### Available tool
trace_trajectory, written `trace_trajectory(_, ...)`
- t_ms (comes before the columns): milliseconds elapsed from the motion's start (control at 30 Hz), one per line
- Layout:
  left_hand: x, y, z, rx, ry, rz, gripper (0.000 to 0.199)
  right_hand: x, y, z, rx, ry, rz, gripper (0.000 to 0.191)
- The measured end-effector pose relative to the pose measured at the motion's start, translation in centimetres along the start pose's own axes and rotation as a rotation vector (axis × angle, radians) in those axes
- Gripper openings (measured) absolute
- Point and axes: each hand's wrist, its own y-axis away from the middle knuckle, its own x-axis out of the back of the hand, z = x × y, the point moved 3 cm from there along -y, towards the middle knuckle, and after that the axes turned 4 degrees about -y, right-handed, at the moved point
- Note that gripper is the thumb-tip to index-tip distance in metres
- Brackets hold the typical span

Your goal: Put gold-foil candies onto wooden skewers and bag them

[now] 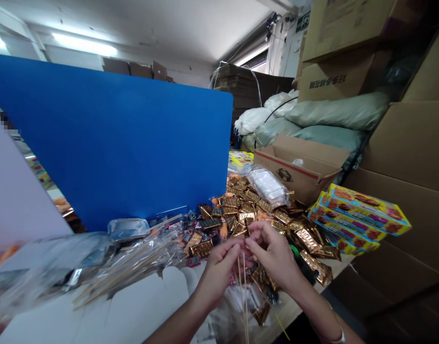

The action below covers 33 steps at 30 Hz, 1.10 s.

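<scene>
Two thin wooden sticks (244,296) hang down from the fingertips of my hands, close to the middle of the table. My left hand (219,267) is closed in a pinch at their upper end. Right beside it, my right hand (273,255) is also closed, thumb against fingers, at the same spot. Clear plastic film (226,308) lies around the lower part of the sticks; whether it encloses them I cannot tell. Behind and under the hands spreads a pile of gold-wrapped packets (246,218). A dark object with a green ring (294,250) shows beside my right wrist.
More wooden sticks in clear bags (133,265) lie at left, over white card (148,306). A blue partition (133,143) stands behind. At right are yellow printed boxes (363,215), an open carton (294,167) and a wrapped stack of clear trays (268,184). Large cartons (413,148) flank the table.
</scene>
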Motion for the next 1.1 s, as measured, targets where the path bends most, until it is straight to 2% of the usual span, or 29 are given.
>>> trace_trajectory(100,-0.4,0.3,0.5,0.007,0.009,-0.023,0.038,0.3,-0.2,-1.0,0.251,0.151,0.013,0.007)
trace_trajectory(200,-0.9,0.6,1.0,-0.017,-0.039,-0.107,0.031,0.1,-0.4,-2.1,0.459,0.329,-0.164,0.017)
trace_trajectory(333,-0.8,0.8,1.3,-0.135,-0.235,-0.126,0.027,-0.6,-0.3,-3.0,0.538,0.615,-0.315,0.017)
trace_trajectory(433,-0.6,0.8,1.5,-0.253,-0.413,-0.101,0.029,-1.0,-0.1,-3.3,0.586,0.755,-0.329,0.015)
trace_trajectory(500,-0.7,0.8,1.5,-0.240,-0.436,-0.120,0.031,-0.4,-0.7,-2.5,0.569,0.734,-0.297,0.015)
trace_trajectory(533,-0.7,0.7,1.4,-0.198,-0.406,-0.132,0.032,0.4,-1.4,-1.7,0.517,0.716,-0.239,0.016)
trace_trajectory(667,-0.7,0.6,1.2,0.016,-0.201,-0.159,0.037,5.5,-4.4,3.4,0.063,0.619,0.223,0.016)
trace_trajectory(700,-0.6,0.6,1.2,0.041,-0.163,-0.157,0.038,6.0,-4.7,4.5,-0.014,0.507,0.236,0.016)
trace_trajectory(733,-0.5,0.5,1.1,0.057,-0.131,-0.156,0.040,5.8,-4.8,5.1,-0.062,0.338,0.169,0.023)
trace_trajectory(800,-0.3,0.2,0.8,0.077,-0.082,-0.153,0.043,3.9,-4.0,5.2,-0.114,-0.002,-0.092,0.039)
trace_trajectory(867,-0.2,-0.1,0.4,0.087,-0.058,-0.159,0.044,1.2,-2.7,3.8,-0.127,-0.182,-0.310,0.040)
trace_trajectory(900,-0.2,-0.1,0.2,0.093,-0.051,-0.165,0.043,0.2,-2.2,3.0,-0.120,-0.197,-0.341,0.036)
trace_trajectory(967,-0.2,-0.1,-0.2,0.111,-0.037,-0.170,0.042,-0.5,-1.7,1.3,-0.039,-0.117,-0.222,0.025)
trace_trajectory(1033,-0.2,-0.1,-0.3,0.126,-0.025,-0.167,0.042,0.1,-1.7,-0.3,0.144,0.044,-0.069,0.014)
trace_trajectory(1100,-0.1,0.0,-0.1,0.122,-0.029,-0.174,0.040,0.8,-1.6,-1.4,0.361,0.247,-0.072,0.011)
